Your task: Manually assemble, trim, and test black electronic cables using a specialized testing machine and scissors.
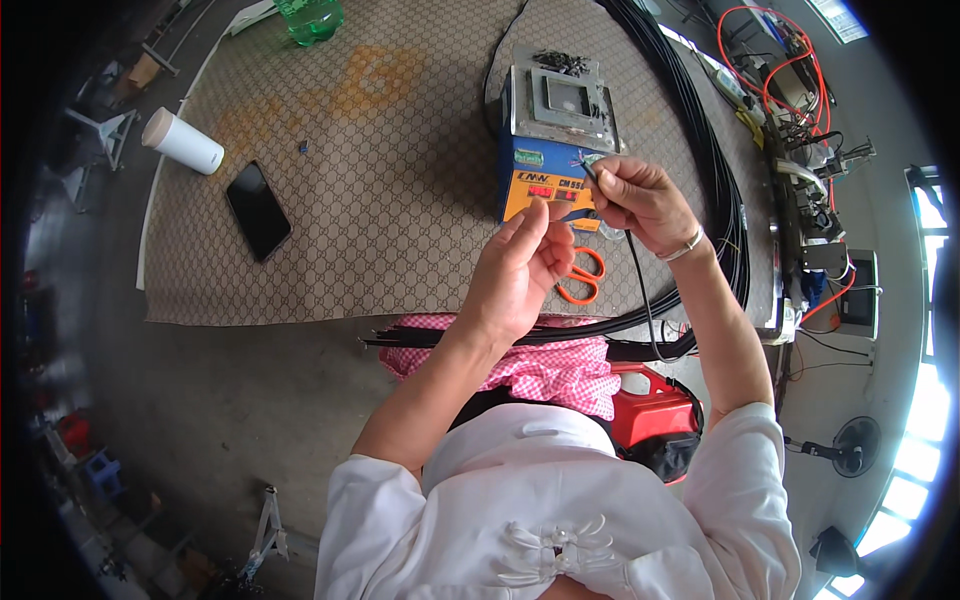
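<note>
My right hand [640, 205] pinches a black cable [642, 275] near its end, where thin coloured wires [584, 160] fan out of the sheath. From that grip the cable hangs down toward the table's front edge. My left hand [525, 260] is just left of it, palm turned inward, thumb and fingers curled together; whatever lies between them is too small to name. Behind both hands stands a blue and orange box [518, 190] with a metal top and a square well [568, 97], resembling a solder pot. Orange-handled scissors [581, 276] lie beside my left hand, their blades mostly hidden.
A thick bundle of black cables [722, 170] curves around the table's right side and front edge. On the patterned tabletop [400, 200] are a phone [259, 212], a white tumbler [183, 141] and a green bottle [310, 20]. Pink checked cloth [560, 372] covers my lap.
</note>
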